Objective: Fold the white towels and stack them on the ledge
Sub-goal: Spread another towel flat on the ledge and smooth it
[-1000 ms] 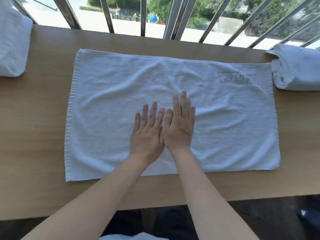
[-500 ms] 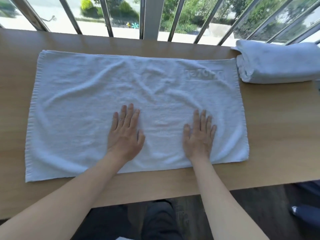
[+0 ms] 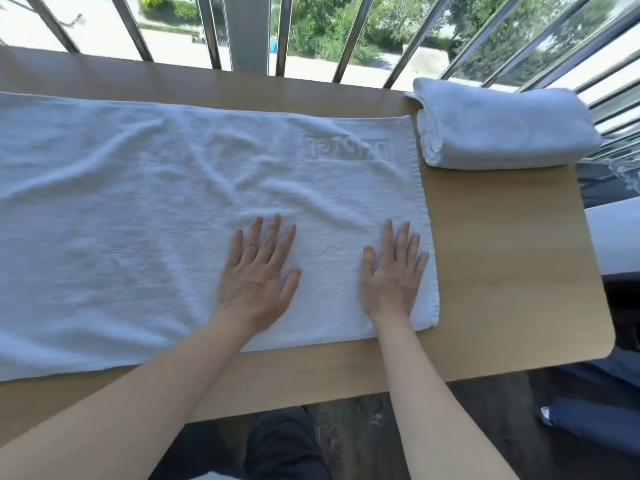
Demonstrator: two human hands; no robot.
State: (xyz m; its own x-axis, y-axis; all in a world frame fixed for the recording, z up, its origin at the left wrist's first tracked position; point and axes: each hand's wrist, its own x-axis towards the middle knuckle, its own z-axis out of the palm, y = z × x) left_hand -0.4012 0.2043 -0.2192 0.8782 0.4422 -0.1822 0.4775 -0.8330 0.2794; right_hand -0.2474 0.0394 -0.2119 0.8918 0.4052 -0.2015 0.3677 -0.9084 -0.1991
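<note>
Wooden surface (image 3: 502, 271) next to tall metal bars (image 3: 247, 29). Big white towel (image 3: 138, 220) spread flat across it, running off the left side, bumpy with wrinkles in the far part. Left hand (image 3: 254, 275) and right hand (image 3: 391, 271) pressed flat on its near right part, fingers (image 3: 272, 237) straight, holding nothing. One folded towel (image 3: 502, 129) done, lying at the far right, just beside the flat one. Probably smoothing now; folding and stacking this towel not yet done.
</note>
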